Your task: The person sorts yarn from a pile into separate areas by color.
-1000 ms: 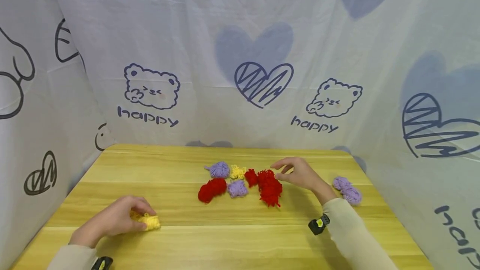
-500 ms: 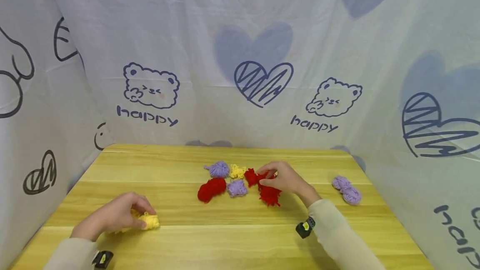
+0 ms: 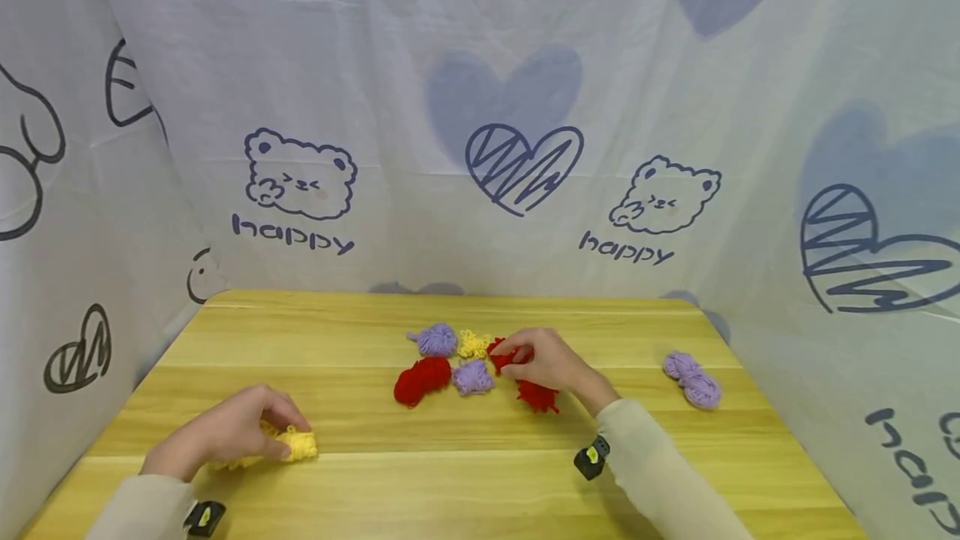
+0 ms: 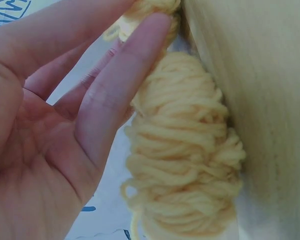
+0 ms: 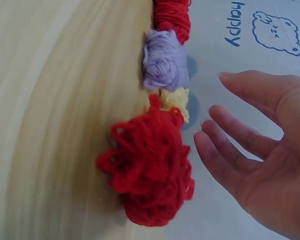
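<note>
At the table's left front, my left hand [image 3: 238, 430] pinches a yellow yarn skein [image 3: 302, 444] at its narrow middle. In the left wrist view the skein's wound strands [image 4: 185, 150] bulge out below the thumb. My right hand [image 3: 551, 365] hovers over the red yarn at the middle, fingers apart and bent. The right wrist view shows that hand beside a fuzzy red yarn bundle [image 5: 150, 167], with nothing between thumb and fingers. Part of the bundle [image 3: 537, 397] shows under the hand, and a smaller red tuft [image 3: 498, 357] sits left of it.
Left of the right hand lie a purple yarn skein [image 3: 437, 340], a small yellow one [image 3: 474, 345], a purple bundle [image 3: 472, 377] and a red skein [image 3: 422, 380]. Another purple skein [image 3: 692, 380] lies at the right. Printed cloth [image 3: 405, 215] hangs behind the wooden table [image 3: 420, 482].
My right hand has moved left over the red yarn, from its right side to above its upper part. The left hand stays on the yellow skein.
</note>
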A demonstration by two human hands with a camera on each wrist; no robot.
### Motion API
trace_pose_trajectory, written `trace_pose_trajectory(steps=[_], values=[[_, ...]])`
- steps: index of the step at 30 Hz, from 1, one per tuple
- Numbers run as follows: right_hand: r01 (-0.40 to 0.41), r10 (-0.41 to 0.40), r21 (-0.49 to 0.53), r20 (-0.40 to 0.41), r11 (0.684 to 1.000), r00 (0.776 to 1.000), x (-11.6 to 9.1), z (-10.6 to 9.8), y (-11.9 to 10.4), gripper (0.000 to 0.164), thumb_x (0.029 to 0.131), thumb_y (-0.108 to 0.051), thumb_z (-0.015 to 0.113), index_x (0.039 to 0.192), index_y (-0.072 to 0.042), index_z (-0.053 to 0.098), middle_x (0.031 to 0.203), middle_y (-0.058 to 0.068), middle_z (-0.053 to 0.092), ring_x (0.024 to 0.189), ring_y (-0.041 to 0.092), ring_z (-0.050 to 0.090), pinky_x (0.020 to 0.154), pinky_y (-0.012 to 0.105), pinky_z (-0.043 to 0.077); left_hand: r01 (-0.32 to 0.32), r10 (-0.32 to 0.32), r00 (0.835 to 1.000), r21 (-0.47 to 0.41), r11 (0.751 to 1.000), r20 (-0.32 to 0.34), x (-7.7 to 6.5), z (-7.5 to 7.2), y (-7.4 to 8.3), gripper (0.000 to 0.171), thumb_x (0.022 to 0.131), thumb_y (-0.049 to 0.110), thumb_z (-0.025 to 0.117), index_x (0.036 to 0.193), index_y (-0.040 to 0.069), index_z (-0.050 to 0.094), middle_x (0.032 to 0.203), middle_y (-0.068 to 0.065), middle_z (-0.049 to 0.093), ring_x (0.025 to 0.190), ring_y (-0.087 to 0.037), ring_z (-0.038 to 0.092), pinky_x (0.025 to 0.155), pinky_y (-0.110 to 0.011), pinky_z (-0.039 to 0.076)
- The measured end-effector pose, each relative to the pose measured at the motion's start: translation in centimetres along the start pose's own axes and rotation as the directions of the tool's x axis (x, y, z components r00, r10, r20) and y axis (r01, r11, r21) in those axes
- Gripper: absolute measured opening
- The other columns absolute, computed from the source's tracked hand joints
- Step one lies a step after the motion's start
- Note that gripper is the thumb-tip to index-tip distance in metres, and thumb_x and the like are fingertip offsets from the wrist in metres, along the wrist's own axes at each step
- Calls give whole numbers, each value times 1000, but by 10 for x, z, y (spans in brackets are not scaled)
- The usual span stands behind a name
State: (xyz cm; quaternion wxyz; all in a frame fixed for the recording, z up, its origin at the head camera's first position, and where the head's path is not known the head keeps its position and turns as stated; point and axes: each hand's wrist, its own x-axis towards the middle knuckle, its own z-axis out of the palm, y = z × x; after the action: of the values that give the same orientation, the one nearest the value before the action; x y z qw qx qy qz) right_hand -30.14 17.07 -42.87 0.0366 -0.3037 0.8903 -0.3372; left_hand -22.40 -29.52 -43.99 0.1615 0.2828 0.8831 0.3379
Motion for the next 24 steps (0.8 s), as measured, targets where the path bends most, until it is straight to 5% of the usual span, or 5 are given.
trace_pose_trajectory(steps=[11,18,24], values=[[46,-46,39,5,998,999,5,20,-5,26,89,2,75,115,3,75,112,22,74,101,40,70,88,48,62,1,-1,1000,-30,1000,14,2,0,-1,26,81,10,85,107,14,82,105,0,75,98,-5,69,87,-32,62],[76,-76,-41,5,996,997,10,34,-8,28,88,-4,79,116,-3,77,106,14,75,89,35,60,77,36,55,6,-6,1000,-25,1000,13,2,0,-1,26,81,11,85,107,14,82,105,1,75,98,-4,68,88,-32,61],[74,-73,-67,16,995,997,9,44,-9,30,89,-6,79,118,-6,77,121,12,73,84,33,60,71,26,48,5,-5,1000,-24,1000,15,1,0,-1,26,81,9,85,107,12,81,106,-2,75,98,-7,69,88,-36,62]])
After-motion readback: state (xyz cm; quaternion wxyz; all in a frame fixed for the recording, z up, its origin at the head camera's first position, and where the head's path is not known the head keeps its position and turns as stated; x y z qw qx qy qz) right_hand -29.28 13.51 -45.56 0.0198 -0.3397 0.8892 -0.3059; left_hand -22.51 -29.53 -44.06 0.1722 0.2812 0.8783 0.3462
